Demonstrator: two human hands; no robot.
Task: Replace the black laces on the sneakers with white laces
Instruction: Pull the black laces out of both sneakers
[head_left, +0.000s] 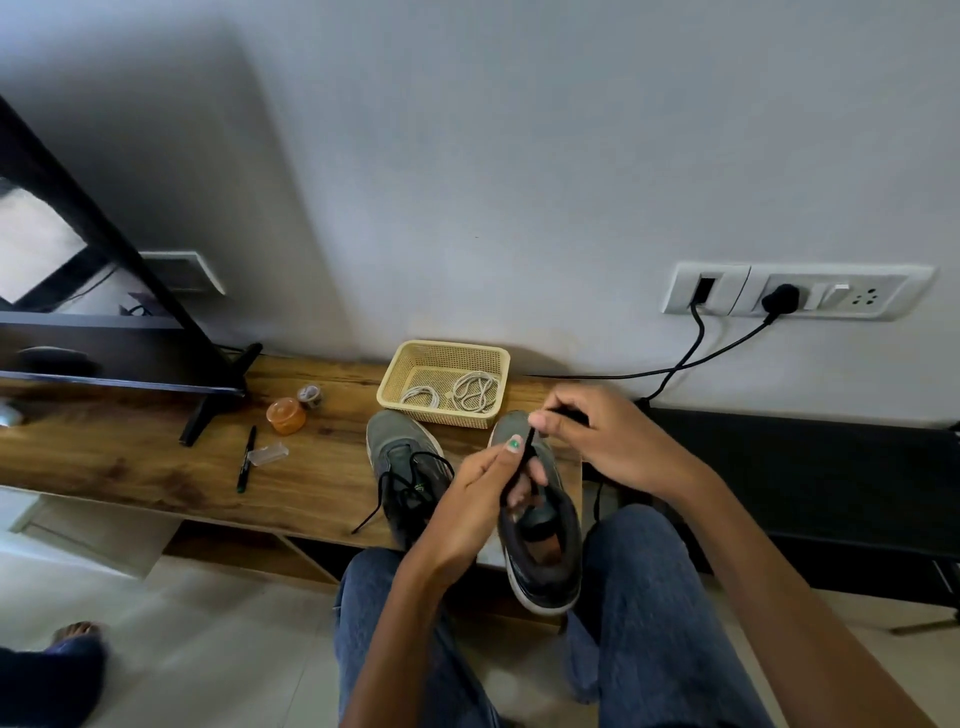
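Wooden bench (130, 457) along a pale grey wall (519, 156), pale tiled floor (208, 623) below. Black TV (78, 353) at far left on a slanted black stand leg, its foot on the bench. White socket plate (800, 291) on the wall at right; two black cords plugged in, trailing down behind a black unit (805, 467) that adjoins the bench.

On the bench, left to right: black pen (246, 460), small clear case (268, 454) touching it, orange tub (286, 415), small round tin (310, 396) just behind the tub. Cream mesh basket (415, 358) against the wall, two coiled white laces (470, 392) inside.

Left sneaker (400, 452), grey, sits toe toward the basket, black lace loose and trailing over the bench edge. Right sneaker (545, 561), grey with white sole, sits at the bench edge, heel overhanging toward the person's knees, blue jeans (639, 597).

Left hand (467, 509) over the right sneaker's tongue, fingers curled and pinching a black lace (525, 452). Right hand (608, 441) raised above the toe, thumb and forefinger pinching the same lace's upper end, lace taut between the hands. Green patch on the right sneaker's tongue, possibly a logo; too blurred to read. No legible writing anywhere else.

Another person's foot (78, 631) at the bottom-left corner.
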